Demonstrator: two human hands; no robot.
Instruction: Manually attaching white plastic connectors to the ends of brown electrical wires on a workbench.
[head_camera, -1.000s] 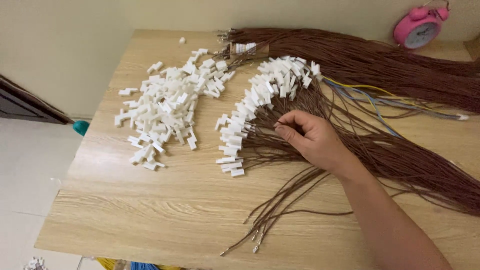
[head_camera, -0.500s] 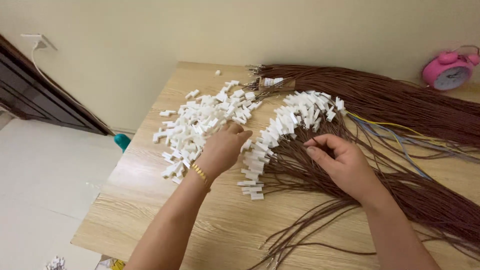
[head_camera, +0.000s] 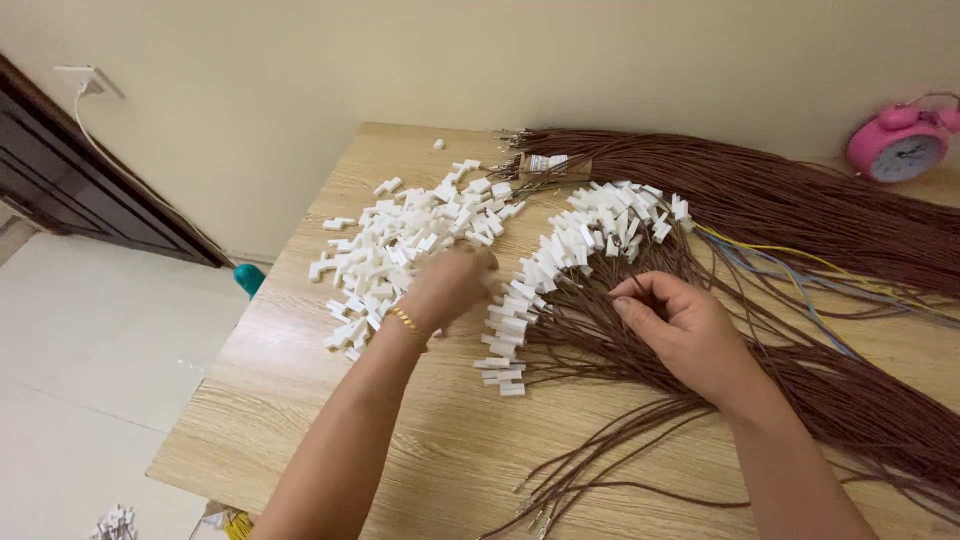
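Fingers of the left hand (head_camera: 452, 285) curl down into the loose pile of white plastic connectors (head_camera: 400, 250) on the wooden table (head_camera: 300, 400); whether they grip one cannot be told. Right hand (head_camera: 690, 335) pinches thumb to forefinger on a brown wire (head_camera: 600, 330) in the fanned bundle, beside the row of wires with connectors fitted (head_camera: 570, 250).

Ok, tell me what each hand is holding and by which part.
The right hand pinches a thin brown wire between fingertips, partway along its length. The left hand reaches into the loose white connectors; whether it grips one cannot be told.
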